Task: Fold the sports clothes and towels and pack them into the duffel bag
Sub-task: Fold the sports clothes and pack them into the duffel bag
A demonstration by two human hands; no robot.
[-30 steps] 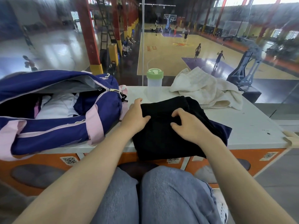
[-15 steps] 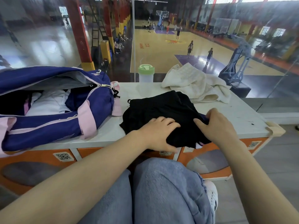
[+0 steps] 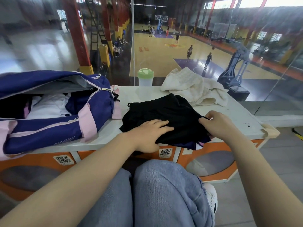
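Head view, looking down over both forearms and denim-clad knees [image 3: 164, 194].

White tabletop [image 3: 242, 118] on an orange-fronted cabinet with QR stickers. Behind it a glass wall; basketball court beyond, blurred figures on it.

Black fabric garment [image 3: 164, 115], partly folded, lies at the middle of the tabletop, its near edge hanging slightly over the front lip. A bit of purple and pink cloth shows under its near right corner.

Left hand [image 3: 147, 135]: fingers extended and flat, palm pressing down on the near left part of the black garment. Nothing gripped; it pins the cloth.

Right hand [image 3: 218, 125]: fingers curled closed, pinching the right edge of the black garment, the cloth drawn up into a small peak at the fingertips.

Navy blue duffel bag with pink straps [image 3: 54, 115] sits on the left of the tabletop, just beside the garment, not touching it as far as can be seen. Zipper open, grey lining showing; folded white clothing [image 3: 49, 107] lies inside.

Crumpled cream towel [image 3: 195, 87] unfolded at the far right of the tabletop, its near edge touching or slightly overlapped by the garment's far edge.

Translucent bottle with a green lid [image 3: 145, 79] stands upright at the far edge, between bag and towel.
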